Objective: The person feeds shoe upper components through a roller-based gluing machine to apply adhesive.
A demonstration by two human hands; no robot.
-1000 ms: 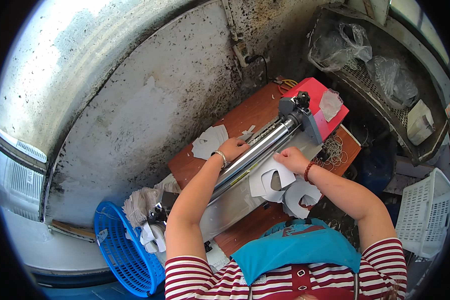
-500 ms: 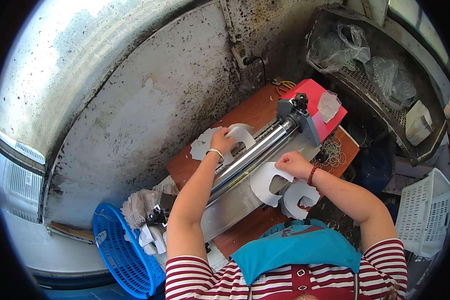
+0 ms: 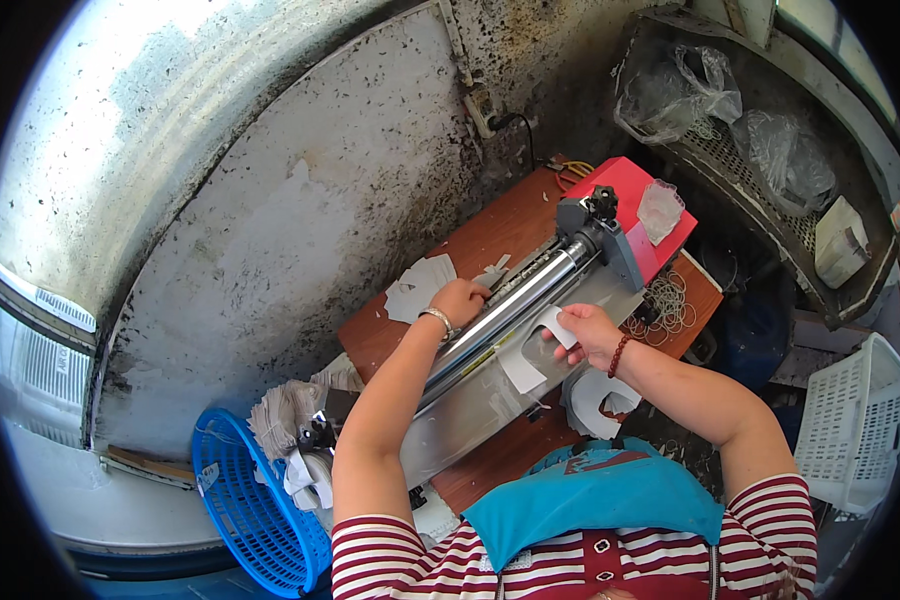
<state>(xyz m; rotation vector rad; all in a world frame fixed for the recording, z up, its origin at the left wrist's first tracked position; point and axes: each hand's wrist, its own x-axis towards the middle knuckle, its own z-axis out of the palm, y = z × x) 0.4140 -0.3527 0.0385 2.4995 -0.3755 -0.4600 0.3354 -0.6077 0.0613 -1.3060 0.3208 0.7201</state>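
My left hand (image 3: 459,301) is at the far side of a machine's shiny metal roller (image 3: 518,298), fingers bent down beside it. Whether those fingertips hold anything is hidden. On the near side, my right hand (image 3: 592,336) pinches a curved white sheet piece (image 3: 523,372) between thumb and fingers. The piece hangs over the machine's metal plate (image 3: 470,418) and bends back toward the roller. Just below that hand lies a pile of white ring-shaped pieces (image 3: 582,398). More white cut pieces (image 3: 418,287) rest on the brown table beyond my left hand.
The machine has a red end housing (image 3: 652,205) and stands on a brown wooden table (image 3: 515,222). A blue basket (image 3: 255,510) stands at left beside bundled pale pieces (image 3: 282,415). At right are a white crate (image 3: 852,425), tangled strings (image 3: 663,303) and a shelf with plastic bags (image 3: 785,160).
The curved piece that was in my left hand no longer shows there, and that hand has moved down to the roller. My right hand has turned and shifted slightly, its fingers now curled toward me.
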